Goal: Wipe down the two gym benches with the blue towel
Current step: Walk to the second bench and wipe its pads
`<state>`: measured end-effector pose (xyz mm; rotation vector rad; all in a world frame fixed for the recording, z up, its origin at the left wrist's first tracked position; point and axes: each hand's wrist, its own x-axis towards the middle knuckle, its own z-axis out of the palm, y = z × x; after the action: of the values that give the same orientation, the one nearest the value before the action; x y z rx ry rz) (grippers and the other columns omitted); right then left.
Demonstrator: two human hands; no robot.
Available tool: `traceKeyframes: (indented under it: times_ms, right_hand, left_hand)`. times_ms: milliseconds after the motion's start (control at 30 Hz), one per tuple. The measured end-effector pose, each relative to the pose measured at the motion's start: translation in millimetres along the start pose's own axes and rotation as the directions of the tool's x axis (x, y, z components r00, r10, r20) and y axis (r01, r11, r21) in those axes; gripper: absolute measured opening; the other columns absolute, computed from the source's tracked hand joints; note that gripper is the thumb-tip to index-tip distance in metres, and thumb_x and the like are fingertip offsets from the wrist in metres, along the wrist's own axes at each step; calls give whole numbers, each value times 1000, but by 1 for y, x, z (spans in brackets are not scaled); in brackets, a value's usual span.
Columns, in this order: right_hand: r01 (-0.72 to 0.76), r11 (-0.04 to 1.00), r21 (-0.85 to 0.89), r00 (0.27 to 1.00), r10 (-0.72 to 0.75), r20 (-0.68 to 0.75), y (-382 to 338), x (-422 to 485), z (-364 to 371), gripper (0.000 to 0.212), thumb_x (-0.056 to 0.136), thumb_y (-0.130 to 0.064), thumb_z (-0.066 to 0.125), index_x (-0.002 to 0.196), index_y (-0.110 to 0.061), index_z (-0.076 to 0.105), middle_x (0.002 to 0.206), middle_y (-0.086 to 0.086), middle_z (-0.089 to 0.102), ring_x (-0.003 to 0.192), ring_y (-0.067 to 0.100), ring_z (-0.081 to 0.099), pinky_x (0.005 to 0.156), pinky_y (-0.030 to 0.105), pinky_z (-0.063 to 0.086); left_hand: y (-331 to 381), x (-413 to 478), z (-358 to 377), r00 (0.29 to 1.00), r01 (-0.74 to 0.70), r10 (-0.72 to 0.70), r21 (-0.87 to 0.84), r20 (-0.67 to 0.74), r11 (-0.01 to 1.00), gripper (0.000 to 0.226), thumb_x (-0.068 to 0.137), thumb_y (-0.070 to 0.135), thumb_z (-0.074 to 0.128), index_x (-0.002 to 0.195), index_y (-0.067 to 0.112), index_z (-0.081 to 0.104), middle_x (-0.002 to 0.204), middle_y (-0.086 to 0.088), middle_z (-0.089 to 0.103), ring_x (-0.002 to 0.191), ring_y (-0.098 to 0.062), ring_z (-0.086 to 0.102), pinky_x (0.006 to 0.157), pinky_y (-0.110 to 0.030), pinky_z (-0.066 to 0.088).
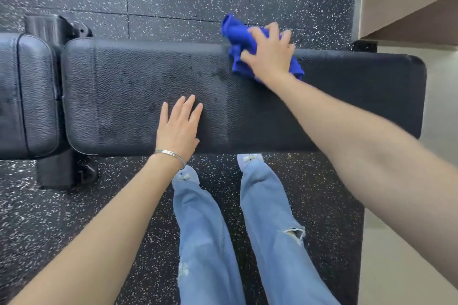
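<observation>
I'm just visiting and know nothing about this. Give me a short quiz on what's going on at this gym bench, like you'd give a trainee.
1. Which hand presses the blue towel onto the bench's long pad? A left, B right, C both.
2. True or false: the left hand lies flat on the same pad, holding nothing.
3. Fill in: the towel hangs over the pad's ___ edge (near or far from the person).
Key: 1 B, the right hand; 2 true; 3 far.
</observation>
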<state>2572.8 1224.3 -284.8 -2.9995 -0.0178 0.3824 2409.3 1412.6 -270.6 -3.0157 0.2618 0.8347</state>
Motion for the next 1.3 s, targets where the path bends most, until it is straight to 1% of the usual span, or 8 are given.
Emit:
traceKeyframes:
  times_ms: [133,300,433,533,700,867,933,1300]
  right_hand:
    - [-157,986,65,965,139,221,-12,41,-10,44,83,-43,53,125,-31,48,137,7,40,125,38,32,101,51,29]
    - [104,995,11,994,-103,-46,8,-61,7,44,73,-43,60,115,-29,61,122,5,53,103,35,46,77,40,38]
    - [423,900,-107,895,-433,-105,58,-109,14,33,66,-36,68,97,-25,72,103,8,66,84,38,58,63,38,42]
    - [478,864,-157,865,-494,-90,87,-91,12,33,66,-36,65,96,-25,72,103,8,67,83,38,60,61,37,42]
    - [-48,995,-88,994,39,-102,143,-42,-6,46,80,-37,61,124,-25,57,133,8,49,109,38,45,79,44,40]
    - [-520,853,52,850,523,-71,181,4,-22,46,87,-46,50,130,-28,47,138,6,38,119,38,37,94,50,36]
    - [-567,821,62,822,569,-26,167,15,-21,47,87,-54,48,127,-29,48,140,4,36,121,38,34,96,52,32]
    - [0,1000,16,999,1,-33,-22,7,12,47,84,-63,48,123,-37,51,130,-1,48,114,32,43,89,44,32]
  left_hand:
    - [-5,2,2,1000,-21,22,12,-10,1000,84,82,33,66,149,18,17,158,-4,11,146,-22,10,117,-50,7]
    - [-3,3,1,1000,-7,7,-2,-22,1000,80,82,34,67,147,17,23,157,-5,16,145,-24,14,117,-51,7]
    - [2,5,-2,1000,1,0,3,-24,1000,76,84,36,65,145,16,26,157,-7,17,145,-25,13,117,-50,6]
    - [9,9,-7,999,3,-3,8,-36,1000,74,85,37,63,145,15,26,158,-8,13,146,-24,11,117,-49,5]
    - [25,23,-17,997,-15,15,5,-70,1000,75,87,37,61,147,14,23,158,-7,14,146,-23,12,117,-50,7]
    - [46,38,-20,998,-3,3,-7,-66,1000,75,87,38,61,147,14,21,158,-7,13,146,-23,11,118,-49,7]
    - [55,41,-20,998,-10,8,-28,-60,1000,76,87,37,61,147,14,20,158,-7,13,146,-23,11,118,-49,7]
    - [4,16,-17,981,189,-193,-80,-37,979,80,85,34,64,147,9,20,157,-11,14,145,-26,12,118,-48,9]
